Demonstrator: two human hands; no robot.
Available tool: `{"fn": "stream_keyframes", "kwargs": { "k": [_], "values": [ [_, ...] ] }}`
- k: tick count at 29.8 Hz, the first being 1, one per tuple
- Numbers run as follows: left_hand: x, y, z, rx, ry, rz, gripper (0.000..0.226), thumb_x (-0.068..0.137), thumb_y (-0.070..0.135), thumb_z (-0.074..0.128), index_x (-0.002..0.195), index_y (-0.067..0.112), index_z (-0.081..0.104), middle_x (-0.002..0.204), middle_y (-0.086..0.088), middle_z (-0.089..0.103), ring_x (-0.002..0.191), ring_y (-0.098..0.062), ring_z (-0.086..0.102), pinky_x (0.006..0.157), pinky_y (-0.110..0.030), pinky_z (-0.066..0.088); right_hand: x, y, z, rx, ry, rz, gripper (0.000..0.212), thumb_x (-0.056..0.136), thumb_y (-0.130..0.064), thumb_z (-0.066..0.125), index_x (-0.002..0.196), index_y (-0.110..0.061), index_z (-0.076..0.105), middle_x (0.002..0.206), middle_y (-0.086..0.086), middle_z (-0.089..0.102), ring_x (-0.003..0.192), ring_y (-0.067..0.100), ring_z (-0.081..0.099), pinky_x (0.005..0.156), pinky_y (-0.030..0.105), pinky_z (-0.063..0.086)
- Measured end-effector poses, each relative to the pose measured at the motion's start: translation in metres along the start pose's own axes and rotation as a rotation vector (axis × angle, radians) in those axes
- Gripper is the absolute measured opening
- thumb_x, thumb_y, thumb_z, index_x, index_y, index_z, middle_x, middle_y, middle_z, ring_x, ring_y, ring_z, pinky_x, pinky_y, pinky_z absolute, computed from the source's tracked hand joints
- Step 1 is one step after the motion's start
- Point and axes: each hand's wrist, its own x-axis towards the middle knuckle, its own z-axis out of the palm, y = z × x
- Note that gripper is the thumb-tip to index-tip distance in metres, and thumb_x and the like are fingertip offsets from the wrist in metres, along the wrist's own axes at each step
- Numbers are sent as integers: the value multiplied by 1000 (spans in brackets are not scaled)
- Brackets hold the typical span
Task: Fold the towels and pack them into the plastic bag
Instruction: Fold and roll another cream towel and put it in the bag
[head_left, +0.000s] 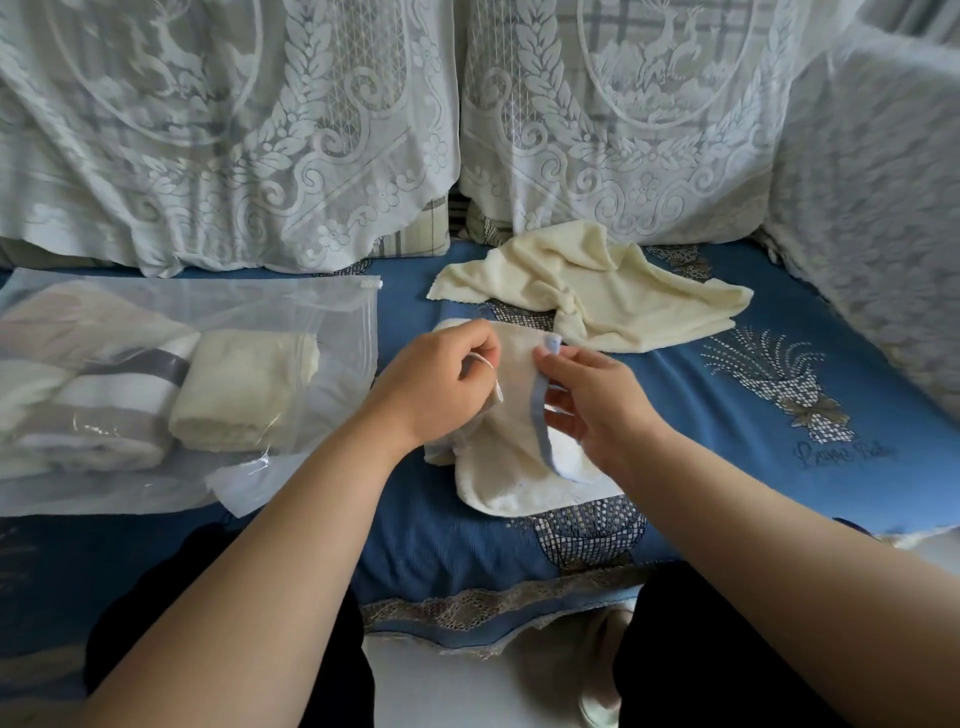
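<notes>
A small cream towel with a light blue edge (511, 457) lies bunched on the blue sofa seat in front of me. My left hand (441, 379) pinches its upper left part and my right hand (592, 400) pinches its blue-trimmed corner, lifting the top of it. Behind it a pale yellow towel (613, 291) lies spread and crumpled. At the left lies a clear plastic zip bag (311, 312), holding a folded yellow towel (244, 389) and folded white towels with grey stripes (109, 405).
Lace-covered cushions (234, 130) line the sofa back, and a lace-covered armrest (872, 208) rises at the right. The blue seat cover (779, 441) has an embroidered pattern and a lace hem at the front edge. My dark-clad knees are below.
</notes>
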Motion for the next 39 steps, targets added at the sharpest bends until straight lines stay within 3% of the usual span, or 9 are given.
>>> {"fn": "stream_keyframes", "kwargs": {
  "k": [7, 9, 13, 20, 26, 30, 33, 37, 39],
  "values": [
    [4, -5, -9, -294, -37, -172, 11, 89, 17, 63, 84, 26, 66, 89, 6, 70, 85, -7, 64, 78, -30, 51, -13, 14, 14, -35, -78, -138, 9, 91, -14, 62, 85, -10, 67, 70, 5, 67, 61, 15, 62, 60, 26, 53],
    [4, -3, -5, -405, 12, -218, 8, 87, 20, 67, 81, 25, 66, 81, 5, 69, 74, -7, 62, 69, -31, 52, -16, 18, 17, -90, -45, -190, 9, 91, -17, 63, 88, -11, 69, 74, 8, 68, 68, 18, 61, 66, 30, 51],
    [4, 7, 3, -485, 125, -282, 17, 83, 32, 71, 75, 20, 62, 67, 6, 64, 60, -5, 56, 56, -24, 46, -23, 25, 26, -126, 14, -307, 11, 92, -14, 61, 83, -16, 68, 57, -8, 64, 52, 4, 54, 55, 20, 45],
    [1, 15, 10, -341, 230, -253, 21, 84, 31, 69, 74, 20, 55, 69, 8, 64, 59, -1, 57, 56, -19, 45, -24, 29, 35, -15, 94, -346, 9, 90, -20, 62, 84, -17, 68, 78, 11, 70, 76, 25, 62, 83, 56, 51],
    [0, 16, 20, -247, 355, -245, 23, 86, 26, 66, 78, 10, 52, 74, 2, 63, 65, -8, 57, 56, -16, 41, -25, 29, 38, -161, 134, -427, 13, 95, -19, 55, 84, -19, 63, 70, -3, 66, 66, 8, 57, 68, 32, 47],
    [-1, 13, 23, -217, 417, -234, 20, 88, 24, 63, 77, 15, 49, 77, 2, 64, 67, -8, 58, 58, -17, 41, -26, 31, 40, -244, 106, -471, 21, 97, -31, 50, 85, -18, 60, 72, -7, 60, 69, 8, 54, 71, 37, 45],
    [-1, 12, 24, -243, 402, -239, 23, 89, 30, 64, 80, 12, 51, 76, 3, 66, 66, -10, 61, 58, -23, 45, -27, 27, 39, -221, 81, -429, 32, 87, -48, 59, 83, -16, 61, 64, -8, 60, 64, 9, 55, 67, 38, 46],
    [-2, 13, 26, -229, 405, -175, 22, 91, 30, 60, 86, 9, 54, 75, 8, 65, 68, -6, 59, 60, -28, 46, -18, 18, 37, -186, 122, -416, 21, 89, -30, 64, 78, -13, 61, 52, -12, 56, 54, 4, 50, 60, 25, 43],
    [-1, 13, 25, -149, 396, -115, 20, 94, 31, 55, 88, 11, 55, 73, 8, 64, 69, -11, 59, 61, -31, 45, -10, 13, 34, -227, 155, -427, 23, 91, -29, 61, 73, -14, 59, 47, -13, 52, 49, 4, 47, 57, 27, 41]
  ]
}}
